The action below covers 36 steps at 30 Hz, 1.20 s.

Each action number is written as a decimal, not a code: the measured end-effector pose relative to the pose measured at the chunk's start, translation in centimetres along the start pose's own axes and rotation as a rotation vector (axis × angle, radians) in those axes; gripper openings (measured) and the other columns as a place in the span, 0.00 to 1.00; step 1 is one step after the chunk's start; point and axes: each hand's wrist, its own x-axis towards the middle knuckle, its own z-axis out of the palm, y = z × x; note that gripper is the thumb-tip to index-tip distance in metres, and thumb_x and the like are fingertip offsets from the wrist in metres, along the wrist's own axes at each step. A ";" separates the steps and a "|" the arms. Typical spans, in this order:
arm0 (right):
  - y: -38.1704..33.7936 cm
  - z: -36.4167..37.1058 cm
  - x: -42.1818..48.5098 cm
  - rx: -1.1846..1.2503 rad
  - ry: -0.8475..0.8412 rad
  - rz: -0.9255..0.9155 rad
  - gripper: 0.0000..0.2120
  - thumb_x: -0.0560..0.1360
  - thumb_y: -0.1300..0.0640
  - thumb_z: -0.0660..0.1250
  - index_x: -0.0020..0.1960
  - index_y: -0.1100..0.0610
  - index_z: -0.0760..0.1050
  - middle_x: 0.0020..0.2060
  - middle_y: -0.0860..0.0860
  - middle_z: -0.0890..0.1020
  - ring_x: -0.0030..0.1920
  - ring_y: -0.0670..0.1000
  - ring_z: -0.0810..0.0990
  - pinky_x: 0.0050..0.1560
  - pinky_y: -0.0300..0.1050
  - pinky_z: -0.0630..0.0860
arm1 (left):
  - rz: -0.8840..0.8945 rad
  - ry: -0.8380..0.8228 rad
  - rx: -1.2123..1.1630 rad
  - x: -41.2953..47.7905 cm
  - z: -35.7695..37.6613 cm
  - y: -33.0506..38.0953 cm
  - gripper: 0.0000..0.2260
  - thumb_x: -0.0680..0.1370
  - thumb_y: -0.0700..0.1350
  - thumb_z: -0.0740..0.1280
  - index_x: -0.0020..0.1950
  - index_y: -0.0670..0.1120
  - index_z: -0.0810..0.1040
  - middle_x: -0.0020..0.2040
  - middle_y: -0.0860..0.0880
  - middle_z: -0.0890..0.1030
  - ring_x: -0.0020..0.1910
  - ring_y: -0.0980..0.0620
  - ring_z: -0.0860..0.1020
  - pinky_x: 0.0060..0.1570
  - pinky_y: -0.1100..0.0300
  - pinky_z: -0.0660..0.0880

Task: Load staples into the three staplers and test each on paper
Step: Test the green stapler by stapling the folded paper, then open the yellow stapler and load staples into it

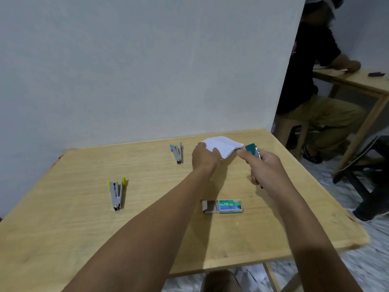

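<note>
Three staplers: a yellow-tipped stapler (117, 193) lying near left on the desk (63, 228), a blue-tipped stapler (177, 153) farther back, and a green-tipped stapler (251, 149) held up at far right. One box of staples (223, 206), near right. One folded sheet of paper (223, 145), far. Two hands: left hand (205, 159), right hand (263, 167). One second desk (357, 81) far right, with one other person (305, 70) seated.

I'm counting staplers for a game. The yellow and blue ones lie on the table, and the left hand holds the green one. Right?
Not quite: in the head view the right hand holds the green stapler, while the left hand touches the paper. The yellow stapler and blue stapler do lie on the table.
</note>
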 end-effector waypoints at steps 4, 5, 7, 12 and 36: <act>0.4 -0.9 0.9 0.016 0.045 0.002 0.13 0.76 0.49 0.70 0.43 0.56 0.69 0.29 0.50 0.61 0.29 0.49 0.59 0.25 0.37 0.60 | 0.167 -0.130 0.676 1.3 0.7 -0.2 0.24 0.77 0.58 0.63 0.67 0.44 0.71 0.66 0.43 0.71 0.66 0.43 0.68 0.57 0.51 0.69; 0.5 -1.0 1.0 0.025 0.052 0.010 0.13 0.76 0.49 0.70 0.43 0.56 0.69 0.29 0.50 0.61 0.29 0.49 0.60 0.26 0.39 0.61 | 0.177 -0.151 0.766 1.6 0.9 -0.4 0.25 0.77 0.60 0.61 0.67 0.45 0.71 0.66 0.43 0.70 0.66 0.43 0.66 0.57 0.51 0.67; 0.7 -1.1 1.1 0.044 0.052 0.024 0.13 0.76 0.49 0.70 0.43 0.56 0.69 0.31 0.51 0.62 0.30 0.49 0.60 0.29 0.42 0.61 | 0.189 -0.171 0.887 1.6 1.2 -0.8 0.27 0.77 0.62 0.59 0.67 0.44 0.71 0.65 0.43 0.67 0.65 0.43 0.64 0.59 0.51 0.65; 1.1 -0.8 1.2 0.052 0.058 0.031 0.13 0.75 0.49 0.70 0.42 0.55 0.70 0.32 0.52 0.63 0.29 0.48 0.61 0.29 0.42 0.61 | 0.186 -0.174 0.955 1.8 1.7 -1.0 0.28 0.78 0.62 0.54 0.67 0.43 0.70 0.64 0.43 0.64 0.64 0.43 0.62 0.58 0.51 0.62; 1.5 11.8 -3.1 -0.389 -0.379 -0.061 0.08 0.72 0.55 0.67 0.38 0.54 0.69 0.29 0.50 0.72 0.29 0.51 0.71 0.35 0.45 0.67 | 0.089 0.332 0.632 -7.8 -20.2 -13.8 0.19 0.76 0.56 0.63 0.63 0.48 0.73 0.55 0.44 0.77 0.56 0.41 0.73 0.54 0.48 0.66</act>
